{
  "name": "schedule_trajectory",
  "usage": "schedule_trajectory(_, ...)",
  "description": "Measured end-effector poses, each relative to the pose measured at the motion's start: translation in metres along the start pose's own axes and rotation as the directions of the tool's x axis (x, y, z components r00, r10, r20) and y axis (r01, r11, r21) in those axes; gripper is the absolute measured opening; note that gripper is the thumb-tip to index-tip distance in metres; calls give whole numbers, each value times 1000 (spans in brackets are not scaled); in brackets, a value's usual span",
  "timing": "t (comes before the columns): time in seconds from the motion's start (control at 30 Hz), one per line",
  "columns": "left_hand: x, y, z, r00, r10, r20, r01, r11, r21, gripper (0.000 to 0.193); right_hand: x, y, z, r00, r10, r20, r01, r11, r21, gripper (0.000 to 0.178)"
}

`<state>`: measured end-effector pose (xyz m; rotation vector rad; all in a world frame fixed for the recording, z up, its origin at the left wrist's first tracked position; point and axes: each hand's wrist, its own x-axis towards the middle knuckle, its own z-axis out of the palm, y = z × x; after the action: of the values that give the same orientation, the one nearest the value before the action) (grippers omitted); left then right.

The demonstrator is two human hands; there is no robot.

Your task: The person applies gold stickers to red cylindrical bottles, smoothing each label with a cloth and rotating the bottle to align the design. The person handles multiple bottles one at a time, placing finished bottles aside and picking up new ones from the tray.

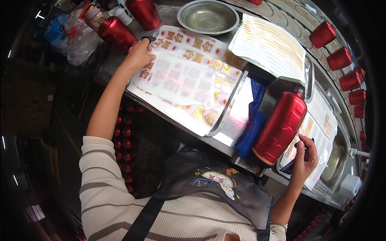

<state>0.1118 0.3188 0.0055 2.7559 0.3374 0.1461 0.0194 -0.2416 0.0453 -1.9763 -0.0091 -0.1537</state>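
My left hand (140, 57) is at the upper left edge of a sheet of gold and red decals (193, 44). Its fingers are bent in against a translucent cover sheet (181, 76) lying over the decals. Something black (149, 39) shows at its fingertips. At the right, my right hand (304, 160) is closed around a dark flat piece (287, 167), partly hidden by the fingers. Just left of it, a shiny red bottle (281, 126) lies tilted on a metal stand, its neck pointing away from me. A blue cloth (251, 120) hangs beside the bottle.
A round metal basin (208, 18) stands at the back, next to a stack of gold-striped sheets (269, 45). Red bottles (116, 34) stand at the far left. Several red bottles (339, 58) line a conveyor at the right. More decal sheets (317, 128) lie beyond my right hand.
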Motion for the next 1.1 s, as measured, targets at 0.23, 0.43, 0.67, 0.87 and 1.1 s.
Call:
schedule_trajectory(0.23, -2, -5, 6, 979, 158, -128, -149, 985, 82, 16, 1, 2, 0, 1000, 1, 6, 0, 1000, -6, 17)
schedule_trajectory(0.43, -16, 2, 3, 862, 408, -301, -340, 906, 253, 15, -1, 5, -1, 1000, -13, 20, 12, 1000, 26, 16)
schedule_trajectory(0.67, -37, 73, -30, 916, 171, -364, -283, 916, -282, 12, -5, 4, -2, 1000, 10, -7, -10, 997, 76, 15)
schedule_trajectory(0.87, 41, 126, -23, 929, 113, -352, -308, 763, -568, 13, -3, 2, 7, 1000, -10, 1, 10, 998, 63, 13)
schedule_trajectory(1.1, 168, 133, 38, 967, -11, -256, -53, 969, -241, 31, -14, 4, 1, 996, 84, -42, -80, 993, 90, 13)
